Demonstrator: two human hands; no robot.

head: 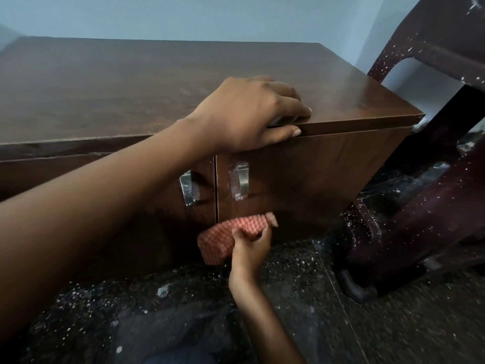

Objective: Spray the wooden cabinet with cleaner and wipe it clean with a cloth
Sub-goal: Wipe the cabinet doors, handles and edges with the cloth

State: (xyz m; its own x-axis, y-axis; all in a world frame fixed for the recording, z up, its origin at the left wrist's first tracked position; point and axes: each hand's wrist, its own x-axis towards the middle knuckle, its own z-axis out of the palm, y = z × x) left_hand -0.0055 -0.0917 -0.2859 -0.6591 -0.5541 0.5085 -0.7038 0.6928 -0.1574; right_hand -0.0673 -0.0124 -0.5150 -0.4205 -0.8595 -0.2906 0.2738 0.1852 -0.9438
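Hands, two, both in view. Left hand (249,114) up on the one wooden cabinet (315,179), clasping the front edge of its top near the right corner: fingers bent over onto the top surface, thumb pressed along the front just below the lip. Right hand (250,248) lower down, fingers curled round a single red-and-white checked cloth (217,243), holding it bunched against the lower front of the cabinet, below the handles and across the seam between the doors. Doors, two, side by side. Metal handles, two, one per door: left handle (187,189) partly covered by the left forearm, right handle (242,179) in full view, both with whitish smears at the ends. One dark maroon plastic chair (425,222) just beside the cabinet's right end, flecked with white specks, cut off by the top and right borders. Dark speckled floor (393,324) underneath, pale blue wall (183,17) behind. Much of the left door hidden behind the left forearm; left end of the cabinet out of frame. Something grey glimpsed under the left fingers at the edge, too small to identify. Right fingertips mostly buried in the cloth. Dark blurred shape along the bottom border, impossible to make out.
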